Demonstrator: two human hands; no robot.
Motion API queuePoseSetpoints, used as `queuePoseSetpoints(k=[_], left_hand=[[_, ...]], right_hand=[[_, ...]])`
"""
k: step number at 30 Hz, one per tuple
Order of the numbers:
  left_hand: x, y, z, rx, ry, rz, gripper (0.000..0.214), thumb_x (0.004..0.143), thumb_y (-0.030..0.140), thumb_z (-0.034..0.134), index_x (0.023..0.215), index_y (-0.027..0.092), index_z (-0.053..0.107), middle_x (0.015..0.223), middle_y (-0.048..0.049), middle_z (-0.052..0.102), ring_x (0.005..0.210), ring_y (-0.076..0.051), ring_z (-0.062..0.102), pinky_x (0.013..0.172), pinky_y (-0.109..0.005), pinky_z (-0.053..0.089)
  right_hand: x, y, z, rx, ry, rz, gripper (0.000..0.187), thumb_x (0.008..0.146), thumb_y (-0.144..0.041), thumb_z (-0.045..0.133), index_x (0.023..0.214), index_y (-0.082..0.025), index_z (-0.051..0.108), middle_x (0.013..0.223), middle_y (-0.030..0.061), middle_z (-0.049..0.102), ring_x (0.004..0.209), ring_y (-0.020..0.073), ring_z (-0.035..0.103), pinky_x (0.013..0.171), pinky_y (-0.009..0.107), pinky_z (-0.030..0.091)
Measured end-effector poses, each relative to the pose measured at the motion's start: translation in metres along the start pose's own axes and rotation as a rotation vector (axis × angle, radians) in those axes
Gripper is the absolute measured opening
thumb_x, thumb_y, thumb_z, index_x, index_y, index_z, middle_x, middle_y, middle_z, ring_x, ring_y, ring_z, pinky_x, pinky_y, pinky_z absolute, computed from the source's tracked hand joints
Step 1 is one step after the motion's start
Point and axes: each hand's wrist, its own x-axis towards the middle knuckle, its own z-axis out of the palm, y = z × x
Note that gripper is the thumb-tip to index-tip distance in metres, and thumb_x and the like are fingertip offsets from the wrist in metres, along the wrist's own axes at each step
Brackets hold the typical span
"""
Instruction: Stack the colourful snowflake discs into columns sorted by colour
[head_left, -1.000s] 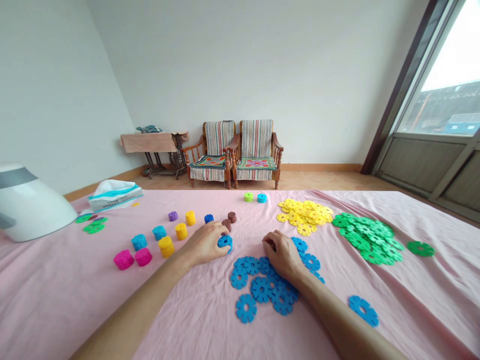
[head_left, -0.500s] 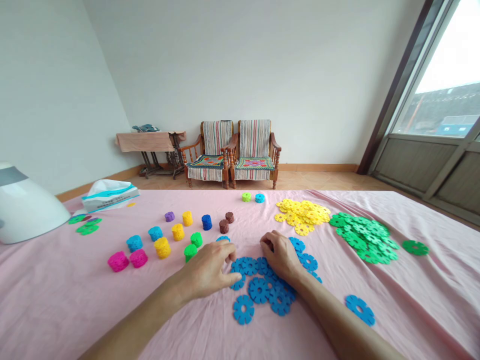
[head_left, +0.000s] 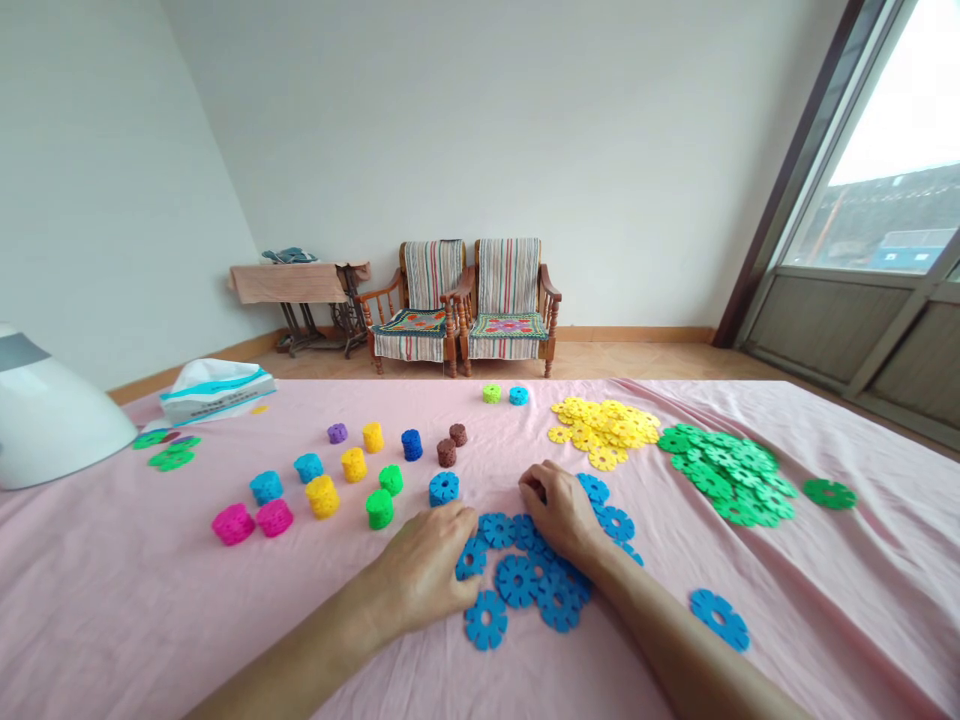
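Observation:
My left hand is low at the left edge of a loose pile of blue notched plastic discs. Its thumb and fingers close around one blue disc that lies flat. Just beyond it stands a short stack of blue discs. My right hand rests at the far side of the pile with its fingers curled in; what they hold, if anything, is hidden. More blue discs show to the right of that hand.
Small stacks in pink, yellow, green and brown stand on the left. Loose yellow discs and green discs lie to the right. A tissue pack and a white appliance are at far left.
My left hand has moved down and slightly left, closing at a blue disc and uncovering the blue stack behind it. The right hand stays almost where it was.

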Motion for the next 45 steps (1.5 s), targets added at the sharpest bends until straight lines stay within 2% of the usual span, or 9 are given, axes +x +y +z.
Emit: queuePoseSetpoints(k=[4, 9, 11, 15, 21, 34, 40, 45], left_hand=[[0.003, -0.006, -0.009, 0.004, 0.054, -0.014, 0.014, 0.063, 0.020, 0.058, 0.076, 0.022, 0.052, 0.079, -0.0007, 0.058, 0.077, -0.020, 0.056, 0.065, -0.028, 0.040], [0.016, -0.031, -0.031, -0.036, 0.307, -0.032, 0.022, 0.067, 0.014, 0.055, 0.088, 0.022, 0.058, 0.089, -0.0020, 0.062, 0.087, -0.020, 0.056, 0.077, -0.030, 0.043], [0.021, -0.041, -0.033, -0.049, 0.349, -0.025, 0.027, 0.068, 0.013, 0.055, 0.093, 0.022, 0.060, 0.092, -0.0019, 0.064, 0.089, -0.020, 0.057, 0.080, -0.030, 0.043], [0.026, -0.053, -0.025, -0.045, 0.347, -0.021, 0.031, 0.068, 0.012, 0.055, 0.097, 0.021, 0.063, 0.093, -0.0032, 0.065, 0.092, -0.021, 0.057, 0.083, -0.030, 0.044], [0.029, -0.060, -0.013, -0.038, 0.333, -0.006, 0.030, 0.069, 0.013, 0.057, 0.097, 0.021, 0.065, 0.096, -0.0046, 0.066, 0.092, -0.020, 0.057, 0.085, -0.031, 0.043], [0.030, -0.061, -0.011, -0.079, 0.301, -0.005, 0.023, 0.069, 0.015, 0.058, 0.088, 0.021, 0.068, 0.088, -0.0024, 0.066, 0.084, -0.019, 0.058, 0.078, -0.029, 0.043], [0.027, -0.063, -0.015, -0.187, 0.377, -0.067, 0.035, 0.070, 0.018, 0.058, 0.103, 0.022, 0.064, 0.102, -0.0039, 0.067, 0.094, -0.021, 0.060, 0.084, -0.031, 0.046], [0.013, -0.057, -0.010, -0.328, 0.515, -0.180, 0.051, 0.078, 0.012, 0.038, 0.128, 0.013, 0.041, 0.122, -0.0121, 0.058, 0.109, -0.019, 0.057, 0.090, -0.034, 0.048]], right_hand=[[0.000, 0.000, 0.000, -0.004, -0.003, 0.004, 0.015, 0.078, -0.014, 0.047, 0.073, -0.017, 0.061, 0.070, 0.0013, 0.055, 0.061, 0.0111, 0.052, 0.059, 0.021, 0.035], [0.001, 0.001, 0.000, -0.006, -0.009, 0.004, 0.016, 0.078, -0.015, 0.047, 0.073, -0.017, 0.062, 0.070, 0.0016, 0.056, 0.061, 0.0115, 0.052, 0.059, 0.021, 0.035], [0.000, 0.001, 0.001, -0.008, -0.006, 0.000, 0.016, 0.078, -0.015, 0.047, 0.073, -0.017, 0.062, 0.070, 0.0016, 0.056, 0.061, 0.0116, 0.052, 0.059, 0.021, 0.035], [0.000, 0.001, 0.001, -0.012, -0.004, -0.004, 0.015, 0.078, -0.015, 0.047, 0.073, -0.017, 0.061, 0.070, 0.0015, 0.056, 0.061, 0.0116, 0.053, 0.060, 0.021, 0.035], [0.000, 0.000, 0.000, -0.010, -0.016, 0.003, 0.016, 0.079, -0.015, 0.046, 0.074, -0.016, 0.061, 0.070, 0.0018, 0.056, 0.061, 0.0117, 0.053, 0.060, 0.021, 0.036], [0.000, -0.002, -0.001, -0.013, -0.017, 0.004, 0.016, 0.079, -0.014, 0.046, 0.073, -0.016, 0.061, 0.071, 0.0018, 0.056, 0.062, 0.0116, 0.053, 0.060, 0.021, 0.036], [-0.001, -0.003, -0.002, -0.029, -0.023, 0.004, 0.016, 0.079, -0.015, 0.046, 0.074, -0.016, 0.061, 0.071, 0.0020, 0.056, 0.062, 0.0119, 0.054, 0.060, 0.022, 0.037], [-0.001, -0.012, -0.009, -0.044, -0.001, -0.045, 0.020, 0.082, -0.015, 0.045, 0.081, -0.017, 0.065, 0.076, 0.0043, 0.060, 0.070, 0.0141, 0.057, 0.067, 0.024, 0.041]])
